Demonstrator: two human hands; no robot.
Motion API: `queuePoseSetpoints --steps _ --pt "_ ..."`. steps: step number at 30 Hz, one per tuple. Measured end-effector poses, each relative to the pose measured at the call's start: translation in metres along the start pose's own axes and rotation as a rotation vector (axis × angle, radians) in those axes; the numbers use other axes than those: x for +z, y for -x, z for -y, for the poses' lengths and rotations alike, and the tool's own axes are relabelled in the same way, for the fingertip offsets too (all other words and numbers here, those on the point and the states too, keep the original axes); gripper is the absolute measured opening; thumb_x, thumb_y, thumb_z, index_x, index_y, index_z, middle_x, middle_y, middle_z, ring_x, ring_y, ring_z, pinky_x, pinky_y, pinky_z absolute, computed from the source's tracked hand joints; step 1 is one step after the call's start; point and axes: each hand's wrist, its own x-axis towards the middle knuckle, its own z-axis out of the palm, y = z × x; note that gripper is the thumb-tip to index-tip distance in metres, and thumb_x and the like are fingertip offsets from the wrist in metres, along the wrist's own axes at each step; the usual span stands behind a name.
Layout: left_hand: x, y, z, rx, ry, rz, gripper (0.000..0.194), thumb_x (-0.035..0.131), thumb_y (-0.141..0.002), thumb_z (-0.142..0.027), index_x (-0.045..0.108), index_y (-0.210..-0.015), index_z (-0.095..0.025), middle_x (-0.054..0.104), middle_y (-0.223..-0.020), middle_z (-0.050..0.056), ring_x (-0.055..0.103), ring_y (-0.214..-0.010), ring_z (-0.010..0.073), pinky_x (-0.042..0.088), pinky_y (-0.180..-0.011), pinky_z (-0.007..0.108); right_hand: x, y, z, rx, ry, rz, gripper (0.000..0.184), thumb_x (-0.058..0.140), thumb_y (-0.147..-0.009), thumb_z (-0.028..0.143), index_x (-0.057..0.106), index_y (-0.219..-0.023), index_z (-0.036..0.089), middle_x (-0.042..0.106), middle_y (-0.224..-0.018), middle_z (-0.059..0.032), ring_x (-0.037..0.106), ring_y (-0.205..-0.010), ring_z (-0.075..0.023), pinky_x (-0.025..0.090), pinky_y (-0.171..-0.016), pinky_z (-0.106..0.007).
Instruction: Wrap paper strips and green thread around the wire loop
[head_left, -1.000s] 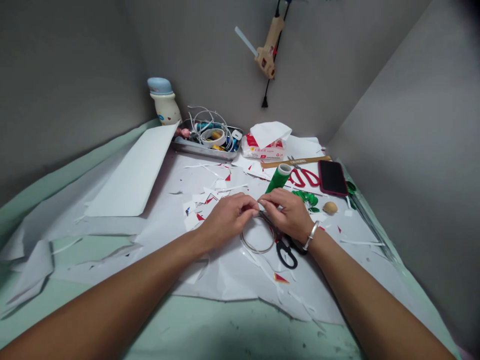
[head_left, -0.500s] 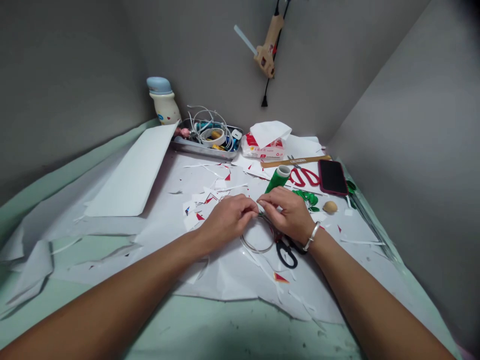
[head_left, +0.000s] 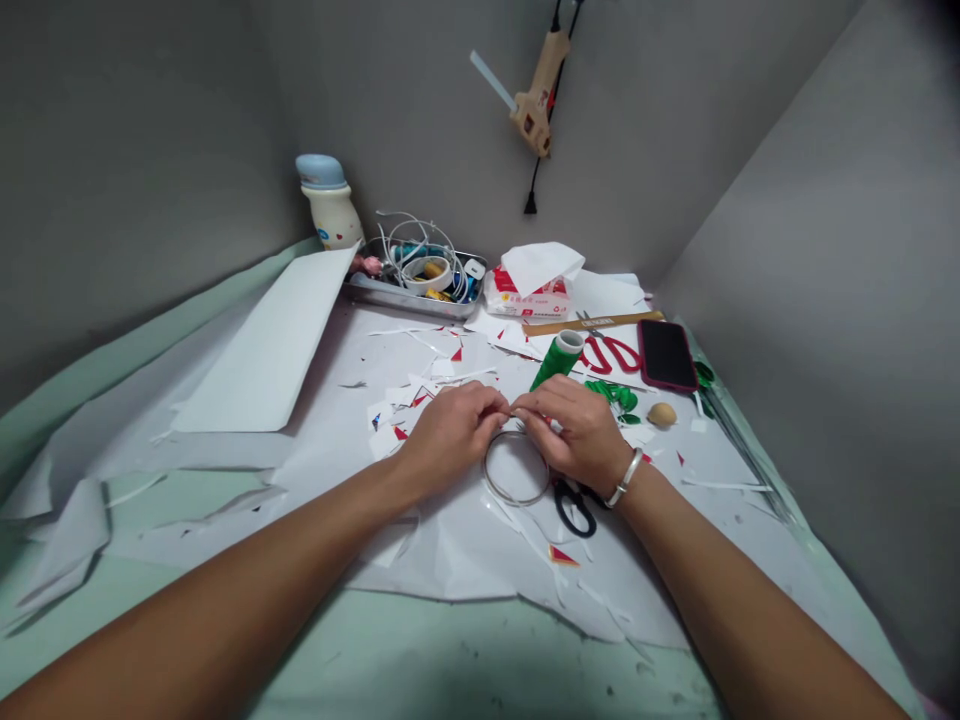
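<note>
My left hand (head_left: 455,430) is closed, its thumb and fingertips pinched together near the middle of the table. Facing it, my right hand (head_left: 574,425), with a silver bangle (head_left: 625,478) on the wrist, is pinched too. The fingertips of both hands almost meet; whatever sits between them is too small to make out. Just below them is a thin wire ring (head_left: 516,503), its upper edge close to the fingers. Black-handled scissors (head_left: 576,512) lie partly hidden under my right hand. Behind that hand stands a green thread spool (head_left: 559,358), leaning a little.
Paper scraps (head_left: 390,410) litter the white sheet. Red scissors (head_left: 621,355), a ruler (head_left: 600,323), a phone (head_left: 666,355), green pieces (head_left: 616,393) and a small tan ball (head_left: 662,414) lie right. A metal tray (head_left: 405,298) and tissue pack (head_left: 529,300) stand behind; a glue gun (head_left: 538,100) hangs above.
Both hands have shifted slightly up and left, with the fingertips drawn closer together. More of the ring's upper edge now shows below them.
</note>
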Motion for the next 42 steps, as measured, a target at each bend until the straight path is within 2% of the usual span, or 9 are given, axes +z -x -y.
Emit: queuePoseSetpoints --steps 5,11,16,21,25,30,34,38,42 --pt "-0.002 0.001 -0.006 0.023 0.145 0.015 0.016 0.049 -0.086 -0.020 0.064 -0.084 -0.020 0.066 -0.087 0.002 0.059 -0.083 0.0168 0.045 -0.078 0.031 0.003 0.000 -0.014 0.095 -0.001 0.018 0.016 0.051 -0.090 0.019 0.067 -0.085 0.020 0.064 -0.074 -0.0039 0.054 -0.072 -0.0175 0.042 -0.070 -0.031" --pt "-0.004 -0.001 -0.001 -0.085 0.185 -0.127 0.015 0.049 -0.085 -0.024 0.063 -0.088 -0.019 0.066 -0.091 0.004 0.059 -0.086 0.0181 0.047 -0.075 0.030 0.005 0.003 -0.005 -0.044 0.024 0.210 0.017 0.051 -0.090 0.020 0.068 -0.089 0.020 0.063 -0.075 -0.0043 0.053 -0.074 -0.0173 0.041 -0.066 -0.029" --pt "-0.001 -0.001 0.003 -0.043 -0.007 -0.064 0.015 0.049 -0.085 -0.019 0.063 -0.084 -0.020 0.065 -0.087 0.004 0.058 -0.083 0.0190 0.044 -0.076 0.033 0.000 0.001 0.002 -0.081 0.055 0.119 0.017 0.050 -0.090 0.021 0.067 -0.090 0.019 0.063 -0.076 -0.0054 0.052 -0.074 -0.0179 0.042 -0.067 -0.030" --pt "0.001 0.001 -0.002 0.075 0.007 0.045 0.015 0.050 -0.084 -0.016 0.065 -0.081 -0.020 0.064 -0.080 0.001 0.056 -0.078 0.0165 0.042 -0.080 0.033 0.000 0.000 -0.008 0.043 -0.017 0.002 0.016 0.052 -0.090 0.021 0.067 -0.085 0.019 0.063 -0.072 -0.0035 0.053 -0.070 -0.0168 0.042 -0.068 -0.030" --pt "-0.002 0.001 -0.005 0.027 0.195 0.019 0.014 0.051 -0.085 -0.021 0.065 -0.084 -0.020 0.066 -0.087 0.001 0.059 -0.082 0.0155 0.044 -0.077 0.029 0.005 0.001 -0.017 0.095 -0.053 0.077 0.015 0.053 -0.089 0.019 0.068 -0.084 0.020 0.064 -0.072 -0.0027 0.054 -0.071 -0.0162 0.042 -0.068 -0.029" --pt "-0.004 -0.001 -0.001 -0.078 0.201 -0.103 0.014 0.050 -0.085 -0.022 0.063 -0.086 -0.019 0.066 -0.089 0.003 0.059 -0.084 0.0172 0.046 -0.075 0.029 0.006 0.003 -0.009 -0.025 0.007 0.199 0.017 0.051 -0.090 0.021 0.068 -0.089 0.019 0.063 -0.074 -0.0036 0.053 -0.073 -0.0165 0.042 -0.067 -0.028" --pt "-0.001 -0.002 0.002 -0.066 0.045 -0.072 0.014 0.049 -0.084 -0.020 0.063 -0.084 -0.019 0.065 -0.086 0.003 0.058 -0.082 0.0181 0.045 -0.074 0.031 0.002 0.002 0.000 -0.085 0.062 0.106 0.017 0.051 -0.090 0.021 0.068 -0.093 0.017 0.064 -0.077 -0.0050 0.052 -0.075 -0.0174 0.042 -0.067 -0.029" --pt "0.000 0.001 -0.001 0.019 0.040 0.025 0.015 0.050 -0.084 -0.018 0.064 -0.082 -0.019 0.065 -0.084 0.002 0.057 -0.082 0.0172 0.043 -0.077 0.032 0.000 0.000 -0.007 0.004 0.036 0.001 0.016 0.052 -0.091 0.022 0.067 -0.088 0.017 0.063 -0.073 -0.0039 0.052 -0.071 -0.0166 0.042 -0.069 -0.029" --pt "-0.002 0.001 -0.003 0.004 0.187 0.010 0.015 0.050 -0.085 -0.020 0.064 -0.085 -0.020 0.066 -0.088 0.001 0.059 -0.084 0.0160 0.045 -0.076 0.029 0.004 0.000 -0.016 0.086 -0.007 0.075 0.015 0.053 -0.089 0.018 0.067 -0.085 0.018 0.065 -0.074 -0.0032 0.054 -0.072 -0.0162 0.042 -0.069 -0.029"
